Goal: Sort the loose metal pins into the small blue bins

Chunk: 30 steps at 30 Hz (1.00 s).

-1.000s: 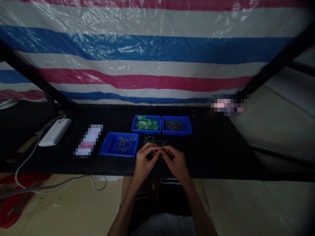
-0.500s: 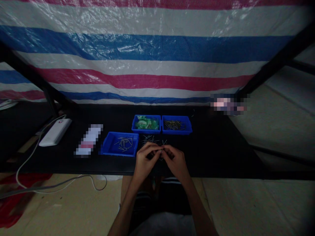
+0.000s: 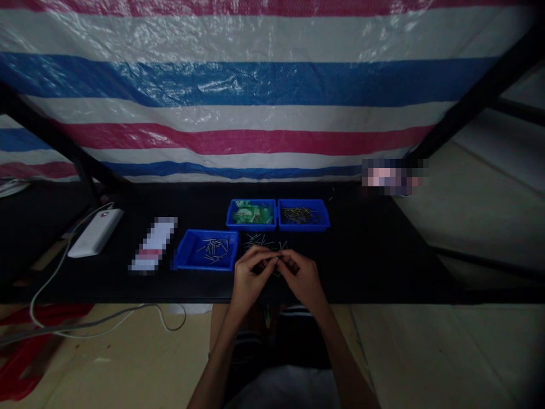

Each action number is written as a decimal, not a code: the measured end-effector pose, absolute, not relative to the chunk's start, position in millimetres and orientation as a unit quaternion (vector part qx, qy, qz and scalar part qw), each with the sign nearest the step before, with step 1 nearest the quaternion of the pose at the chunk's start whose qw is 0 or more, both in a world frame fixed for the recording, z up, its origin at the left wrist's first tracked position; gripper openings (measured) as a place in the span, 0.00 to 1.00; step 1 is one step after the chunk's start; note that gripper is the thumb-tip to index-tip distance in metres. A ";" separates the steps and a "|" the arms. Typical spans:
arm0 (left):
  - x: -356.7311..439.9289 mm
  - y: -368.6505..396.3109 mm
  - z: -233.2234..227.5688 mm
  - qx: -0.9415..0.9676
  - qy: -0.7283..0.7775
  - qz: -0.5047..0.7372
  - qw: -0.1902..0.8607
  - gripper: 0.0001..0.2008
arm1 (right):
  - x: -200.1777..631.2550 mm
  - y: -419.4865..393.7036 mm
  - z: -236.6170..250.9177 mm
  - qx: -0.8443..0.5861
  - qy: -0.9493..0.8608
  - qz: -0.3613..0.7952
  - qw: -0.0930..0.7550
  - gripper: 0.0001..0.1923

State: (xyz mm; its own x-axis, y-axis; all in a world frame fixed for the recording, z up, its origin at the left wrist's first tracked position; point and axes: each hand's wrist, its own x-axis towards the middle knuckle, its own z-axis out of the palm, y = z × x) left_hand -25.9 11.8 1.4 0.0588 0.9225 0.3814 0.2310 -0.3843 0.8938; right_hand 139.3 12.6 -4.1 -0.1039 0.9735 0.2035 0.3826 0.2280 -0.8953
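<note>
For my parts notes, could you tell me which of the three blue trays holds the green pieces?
The back-left blue tray; the other two hold only thin metal pins.

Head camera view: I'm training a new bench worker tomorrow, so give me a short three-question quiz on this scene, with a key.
1. True or false: the left hand and right hand meet fingertip to fingertip above the black table.
2. How many blue trays sit on the table? A) two B) three C) five
3. Fill in: the back left tray holds ____-coloured pieces.

Key: 1 true. 2 B: the back left tray, the back right tray and the front tray. 3 green.
</note>
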 end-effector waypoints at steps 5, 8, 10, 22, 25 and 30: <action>-26.6 11.7 -0.2 0.646 0.452 0.519 0.330 0.08 | 138.8 12.6 -5.0 -0.514 -0.655 0.346 0.433 0.06; -27.0 11.6 -0.3 0.650 0.448 0.520 0.325 0.08 | 139.1 12.7 -4.8 -0.512 -0.654 0.347 0.437 0.06; -27.3 11.7 -0.5 0.652 0.449 0.518 0.324 0.08 | 139.2 12.7 -4.6 -0.510 -0.655 0.347 0.436 0.06; -27.8 13.6 -0.6 0.660 0.450 0.515 0.310 0.06 | 138.3 11.6 -6.5 -0.514 -0.646 0.352 0.441 0.06; -27.3 13.4 -0.3 0.655 0.450 0.518 0.317 0.05 | 138.7 12.1 -6.2 -0.510 -0.649 0.357 0.438 0.06; -25.7 12.2 2.4 0.650 0.454 0.520 0.317 0.05 | 139.8 12.3 -6.1 -0.511 -0.661 0.351 0.423 0.06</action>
State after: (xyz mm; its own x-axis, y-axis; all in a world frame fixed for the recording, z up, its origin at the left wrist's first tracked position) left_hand -25.7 12.2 2.4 0.0463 0.9204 0.3882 0.2599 -0.3863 0.8850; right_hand 139.8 12.3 -6.1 -0.1201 0.9722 0.2011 0.3780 0.2321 -0.8962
